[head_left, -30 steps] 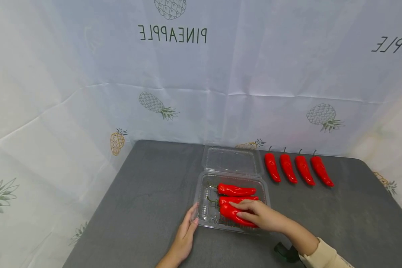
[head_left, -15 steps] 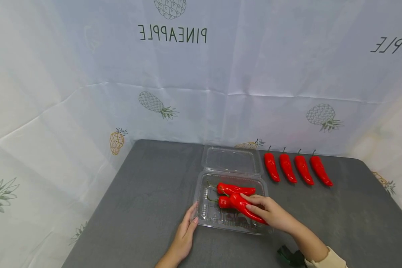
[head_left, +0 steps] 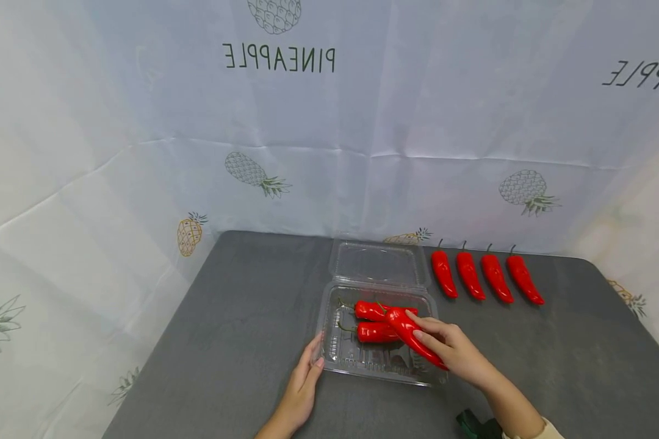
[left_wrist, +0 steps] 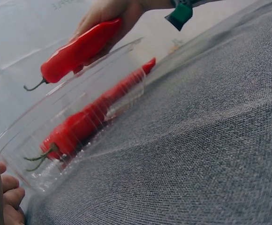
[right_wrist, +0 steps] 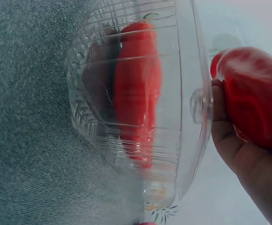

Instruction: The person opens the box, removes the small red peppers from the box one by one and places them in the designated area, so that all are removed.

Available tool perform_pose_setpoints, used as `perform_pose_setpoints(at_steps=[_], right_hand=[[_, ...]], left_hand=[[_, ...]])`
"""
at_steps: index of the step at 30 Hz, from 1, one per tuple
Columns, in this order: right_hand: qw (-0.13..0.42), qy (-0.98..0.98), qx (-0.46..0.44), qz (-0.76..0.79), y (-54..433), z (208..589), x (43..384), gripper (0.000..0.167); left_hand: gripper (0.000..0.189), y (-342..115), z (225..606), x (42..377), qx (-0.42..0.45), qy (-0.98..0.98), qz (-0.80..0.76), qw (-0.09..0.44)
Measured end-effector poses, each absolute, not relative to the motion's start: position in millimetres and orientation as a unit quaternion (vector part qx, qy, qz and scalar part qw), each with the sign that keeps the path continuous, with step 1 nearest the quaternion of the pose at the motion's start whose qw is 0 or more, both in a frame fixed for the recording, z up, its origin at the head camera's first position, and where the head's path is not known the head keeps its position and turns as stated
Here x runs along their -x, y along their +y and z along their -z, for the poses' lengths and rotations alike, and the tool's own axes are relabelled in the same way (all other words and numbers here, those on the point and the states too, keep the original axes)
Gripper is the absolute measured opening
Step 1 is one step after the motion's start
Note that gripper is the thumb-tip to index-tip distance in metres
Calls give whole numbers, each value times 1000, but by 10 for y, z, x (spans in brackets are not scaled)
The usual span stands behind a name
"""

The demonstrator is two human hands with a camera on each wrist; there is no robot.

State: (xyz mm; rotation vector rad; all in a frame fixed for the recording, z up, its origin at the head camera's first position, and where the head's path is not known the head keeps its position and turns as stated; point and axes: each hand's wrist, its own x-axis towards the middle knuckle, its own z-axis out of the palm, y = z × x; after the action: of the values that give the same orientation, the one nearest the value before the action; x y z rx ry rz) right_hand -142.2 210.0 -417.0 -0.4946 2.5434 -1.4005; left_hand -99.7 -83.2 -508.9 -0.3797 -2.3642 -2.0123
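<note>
My right hand (head_left: 454, 349) grips a red chili pepper (head_left: 409, 334) and holds it raised over the front right of a clear plastic container (head_left: 362, 364). In the left wrist view this red chili pepper (left_wrist: 79, 52) shows above the container's rim, stem pointing down to the left. Two more red peppers lie side by side inside: a rear pepper (head_left: 369, 310), partly covered by the raised one, and a front pepper (head_left: 374, 332). At the container's left front side, my left hand (head_left: 301, 390) holds the rim, thumb on the near side and fingers along the wall.
The container's hinged lid (head_left: 380, 263) lies folded back toward the wall. Right of it, several red peppers (head_left: 494, 277) lie in a row, stems to the back. A dark green strap (head_left: 475, 425) is at my right wrist. A pineapple-print cloth (head_left: 329, 110) hangs behind the grey table (head_left: 241, 329).
The gripped pepper has risen from the container's front and shifted right, its stem end swinging toward the back. The left hand has stayed at the container's side.
</note>
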Motion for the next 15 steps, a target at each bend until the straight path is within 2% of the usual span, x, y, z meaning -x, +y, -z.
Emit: perform_pose_setpoints(at_steps=[15], right_hand=[[36,834,-53,548,2210,4166,1342,53]], left_hand=[[43,-829,5079,990,122,-752,648,14]])
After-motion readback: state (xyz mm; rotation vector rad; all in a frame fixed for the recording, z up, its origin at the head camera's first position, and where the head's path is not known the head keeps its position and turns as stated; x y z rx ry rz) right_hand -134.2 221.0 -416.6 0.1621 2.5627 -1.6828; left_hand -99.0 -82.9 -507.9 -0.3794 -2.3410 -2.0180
